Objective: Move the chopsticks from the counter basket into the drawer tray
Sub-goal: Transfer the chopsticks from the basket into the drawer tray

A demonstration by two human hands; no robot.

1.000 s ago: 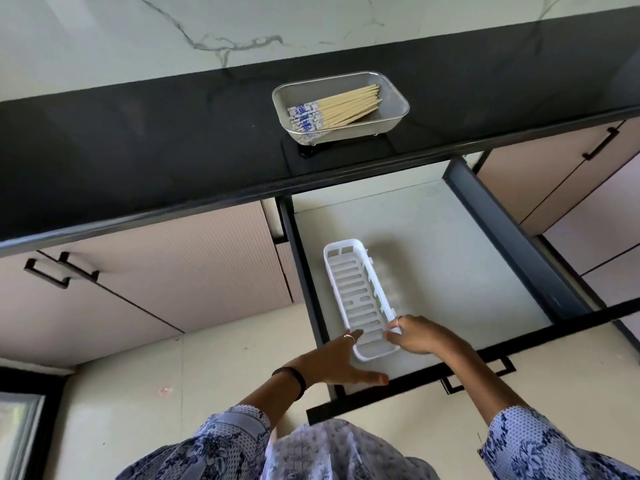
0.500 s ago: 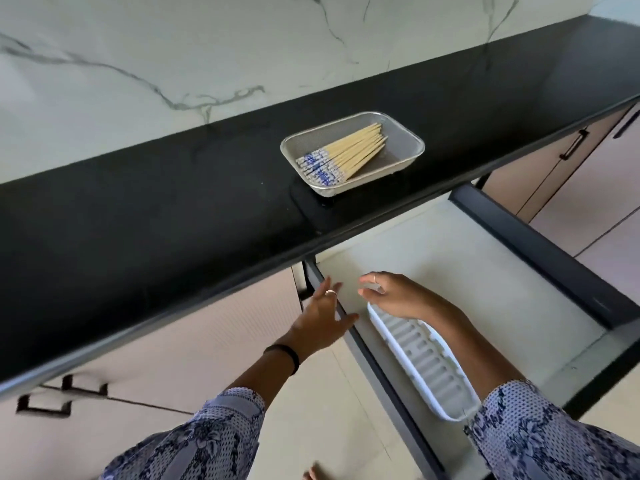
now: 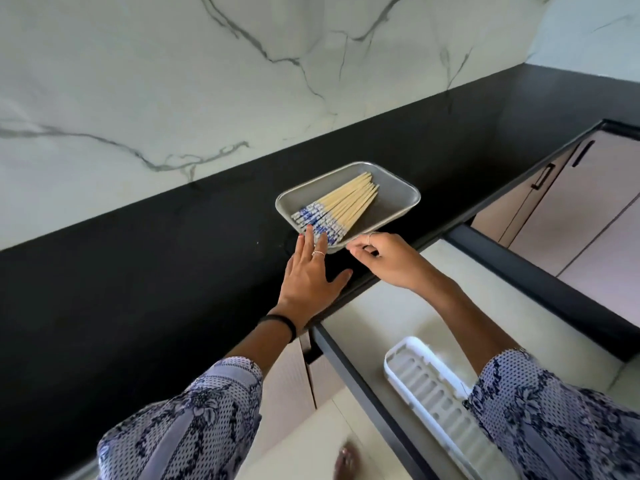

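While chopsticks [image 3: 337,209] fill the basket [image 3: 398,192], both hands reach its rim — left hand [image 3: 310,271] spread, right hand [image 3: 384,258] curled, grip unclear.

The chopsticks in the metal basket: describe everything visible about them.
The chopsticks are a bundle of pale, wood-coloured sticks whose near ends carry a blue-and-white pattern. They lie flat and roughly parallel inside the shallow metal basket on the black counter, patterned ends toward the person, plain tips fanning slightly toward the basket's far right corner. The left hand reaches in open, fingertips at the patterned ends; actual contact cannot be confirmed. The right hand is at the basket's near rim. None has been lifted out yet.
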